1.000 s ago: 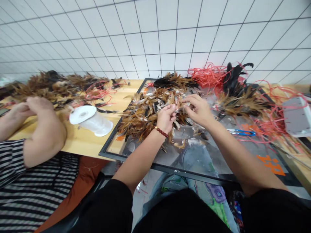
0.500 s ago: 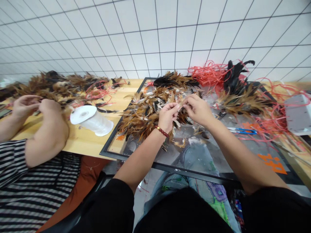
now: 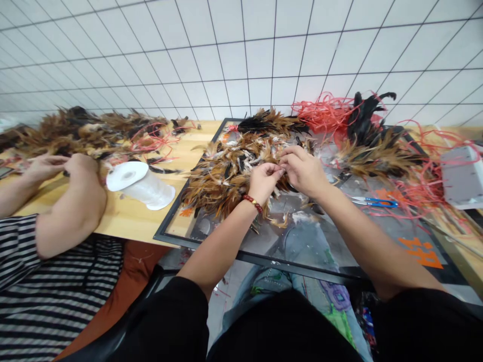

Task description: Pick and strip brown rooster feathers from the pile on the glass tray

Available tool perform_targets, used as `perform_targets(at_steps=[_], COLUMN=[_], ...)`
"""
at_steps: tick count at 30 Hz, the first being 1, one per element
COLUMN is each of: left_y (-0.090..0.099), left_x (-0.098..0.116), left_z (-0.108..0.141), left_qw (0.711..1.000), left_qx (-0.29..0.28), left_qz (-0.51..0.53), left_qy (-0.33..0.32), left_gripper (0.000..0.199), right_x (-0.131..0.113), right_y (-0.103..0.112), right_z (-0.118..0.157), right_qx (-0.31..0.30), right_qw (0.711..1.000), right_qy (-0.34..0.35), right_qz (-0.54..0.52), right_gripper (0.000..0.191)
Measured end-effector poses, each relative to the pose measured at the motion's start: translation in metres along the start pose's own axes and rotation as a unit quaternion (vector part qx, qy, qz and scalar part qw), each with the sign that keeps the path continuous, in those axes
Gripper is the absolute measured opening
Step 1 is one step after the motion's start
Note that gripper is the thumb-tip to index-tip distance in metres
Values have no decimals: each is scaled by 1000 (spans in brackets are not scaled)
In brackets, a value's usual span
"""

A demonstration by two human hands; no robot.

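Observation:
Over a heap of brown feathers (image 3: 211,188), my left hand (image 3: 263,182) and my right hand (image 3: 305,171) meet fingertip to fingertip. Thumb and fingers of each are pinched together. What they grip, if anything, is too small and covered by the fingers to name. A dark red bead bracelet (image 3: 252,203) circles my left wrist. The heap lies on a black-framed glass panel (image 3: 260,246), mostly left of and behind my hands. Just beyond it is a bundle of black and brown feathers (image 3: 269,123).
Right of my hands lie another feather bundle (image 3: 381,156), blue thread snips (image 3: 375,202), tangled red plastic ribbon (image 3: 324,115) and a white box (image 3: 461,176). A white spool (image 3: 141,185) stands at left, beside a co-worker's arms (image 3: 73,201) and more feathers (image 3: 64,130). A tiled wall closes the back.
My hands stay pinched together in nearly the same place, with the fingers slightly shifted and closer together. The co-worker's hands have moved slightly down. The view has shifted a little.

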State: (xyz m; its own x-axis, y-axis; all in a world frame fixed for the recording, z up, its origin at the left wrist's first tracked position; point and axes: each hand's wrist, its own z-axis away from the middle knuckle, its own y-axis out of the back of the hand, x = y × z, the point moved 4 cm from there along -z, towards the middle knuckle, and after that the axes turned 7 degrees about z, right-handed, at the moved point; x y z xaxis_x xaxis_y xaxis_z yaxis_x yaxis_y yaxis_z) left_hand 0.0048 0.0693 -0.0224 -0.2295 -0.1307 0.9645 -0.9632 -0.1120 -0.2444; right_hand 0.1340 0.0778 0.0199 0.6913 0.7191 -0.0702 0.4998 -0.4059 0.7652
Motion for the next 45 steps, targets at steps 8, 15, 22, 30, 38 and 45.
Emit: perform_targets(at_steps=[8,15,22,30,38,45], left_y=[-4,-7,-5,-3,-4,-3], left_x=[2,6,8,2,5,9], left_z=[3,7,8,6,9,5], left_qw=[999,999,962,934,962,991], left_qx=[-28,-22,-8,12,54,14], left_qz=[4,43,196,262,199,117], left_qy=[-16,18,192,242,177,56], left_gripper=[11,12,19,17,24,29], right_x=[7,3,-6,-1,1,9], right_y=[-6,0,3,2,5,-4], right_z=[0,0,1,5,4,-2], right_qx=[-48,-24,22,35,32,-26], right_qw=[999,998,993,995,999,977], right_qy=[-17,-20,49,39,18,-25], right_qz=[-16,63,106,88,23,-209], right_gripper=[35,19,18,13,11,34])
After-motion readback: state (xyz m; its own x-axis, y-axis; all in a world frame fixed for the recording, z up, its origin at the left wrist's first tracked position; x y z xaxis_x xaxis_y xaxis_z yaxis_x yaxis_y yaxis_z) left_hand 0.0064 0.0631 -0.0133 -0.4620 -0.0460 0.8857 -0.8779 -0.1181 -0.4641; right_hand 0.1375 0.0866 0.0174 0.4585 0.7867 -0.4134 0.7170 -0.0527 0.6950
